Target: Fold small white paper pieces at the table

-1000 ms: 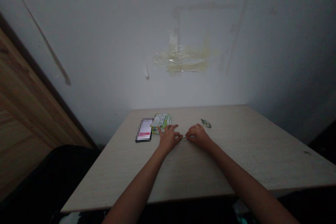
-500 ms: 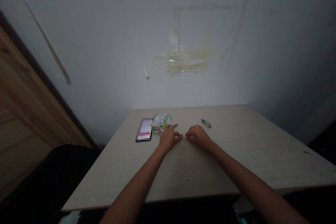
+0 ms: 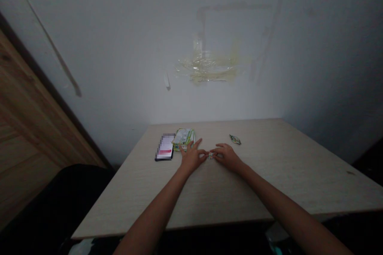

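Note:
Between my two hands, low over the table, is a small whitish piece with green flecks [image 3: 211, 155], perhaps folded wrapper; its kind is too small to tell. My left hand [image 3: 192, 158] pinches its left side with thumb and forefinger, the other fingers spread. On the opposite side my right hand [image 3: 227, 156] pinches it too, its remaining fingers loosely bent. A stack of green and white printed packets [image 3: 183, 138] lies just beyond my left fingers. Past my right hand rests a small diamond-shaped folded green packet [image 3: 235, 139].
A phone [image 3: 165, 147] with a lit, blurred screen lies left of the packets. The pale wooden table [image 3: 269, 191] meets a grey wall [image 3: 119, 48] with strips of peeling tape [image 3: 209, 67]. A dark chair-like shape [image 3: 60, 199] stands at the left.
The small piece has turned slightly and shows a little more between my fingertips. My right fingers have lifted and spread a bit. The packets and phone lie as before.

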`<state>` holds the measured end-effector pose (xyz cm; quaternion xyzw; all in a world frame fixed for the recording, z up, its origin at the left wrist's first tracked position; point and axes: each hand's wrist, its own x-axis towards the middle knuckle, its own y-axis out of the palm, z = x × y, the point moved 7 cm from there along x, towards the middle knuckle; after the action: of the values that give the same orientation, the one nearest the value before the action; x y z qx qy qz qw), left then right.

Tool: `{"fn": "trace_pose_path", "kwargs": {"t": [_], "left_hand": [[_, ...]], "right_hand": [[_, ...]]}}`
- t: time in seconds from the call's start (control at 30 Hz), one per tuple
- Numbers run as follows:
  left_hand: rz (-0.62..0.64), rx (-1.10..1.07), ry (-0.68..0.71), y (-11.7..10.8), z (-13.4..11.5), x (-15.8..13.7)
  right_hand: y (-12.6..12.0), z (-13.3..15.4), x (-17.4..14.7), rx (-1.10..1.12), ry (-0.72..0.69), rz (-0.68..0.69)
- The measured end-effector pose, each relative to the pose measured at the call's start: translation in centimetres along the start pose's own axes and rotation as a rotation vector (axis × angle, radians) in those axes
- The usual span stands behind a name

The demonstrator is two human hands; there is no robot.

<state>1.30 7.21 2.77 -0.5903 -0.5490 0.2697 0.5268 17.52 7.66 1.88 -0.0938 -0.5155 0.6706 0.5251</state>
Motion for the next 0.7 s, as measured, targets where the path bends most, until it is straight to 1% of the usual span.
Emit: {"fn": "trace_pose_path", "kwargs": {"t": [0.17,0.3,0.4,0.6,0.7], "left_hand": [[-0.002,0.006,-0.003,0.2,0.1,-0.1],[-0.011,0.006,0.003,0.2,0.0,-0.1],[0.003,0.000,-0.021,0.4,0.1,0.1],[0.015,-0.004,-0.028,0.3,0.2,0.5],[0.006,0.007,-0.026,0.1,0.0,0.6]], "right_hand": [[-0.1,0.1,-0.1,0.014,0.018,0.020],[-0.1,-0.3,-0.1,0.049,0.046,0.005],[0.0,-0.8,-0.1,0.070,0.081,-0.010],[0.1,-1.5,-0.1,0.005,0.133,-0.089],[0.1,-1.4,-0.1,-0.037,0.155,-0.102]]}}
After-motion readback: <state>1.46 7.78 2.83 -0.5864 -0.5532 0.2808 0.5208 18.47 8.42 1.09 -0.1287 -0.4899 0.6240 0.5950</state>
